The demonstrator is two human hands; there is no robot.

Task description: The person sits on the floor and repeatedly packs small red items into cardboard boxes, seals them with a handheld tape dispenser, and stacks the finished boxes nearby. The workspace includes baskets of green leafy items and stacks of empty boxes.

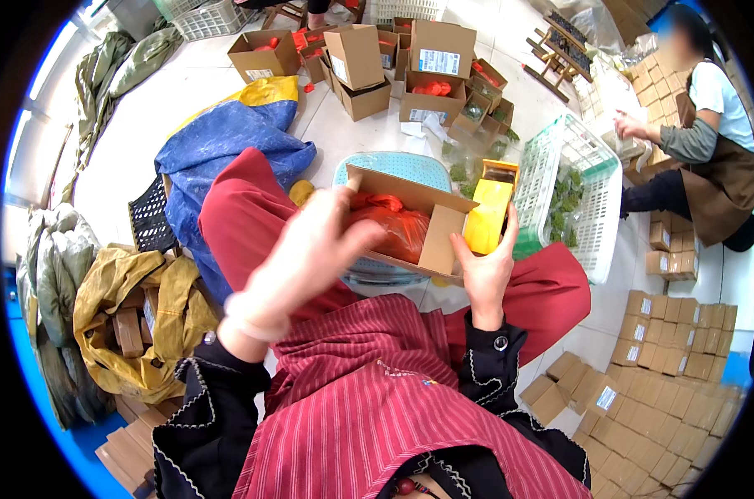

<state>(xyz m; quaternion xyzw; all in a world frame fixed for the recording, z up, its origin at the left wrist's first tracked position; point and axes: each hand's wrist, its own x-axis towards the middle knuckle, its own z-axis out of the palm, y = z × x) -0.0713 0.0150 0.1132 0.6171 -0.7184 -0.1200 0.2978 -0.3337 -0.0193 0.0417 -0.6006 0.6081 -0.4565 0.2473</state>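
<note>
An open cardboard box (445, 240) rests tilted on a light-blue perforated plastic stool (408, 169) between the knees. Inside it lies a knotted red plastic bag (392, 229). My right hand (488, 268) grips a yellow tape dispenser (490, 215) beside the box's right end, its thumb by the box's edge. Blurred by motion, my left hand (318, 249) is over the box's left side, fingers apart; a fingertip is near the raised flap, and whether it touches is unclear.
A white-and-green plastic crate (601, 206) holding bagged greens stands at the right. A co-worker (707, 137) sits beyond it. Opened boxes (436, 96) stand ahead, a blue tarp sack (227, 140) lies left, and stacked cartons (657, 399) fill the lower right.
</note>
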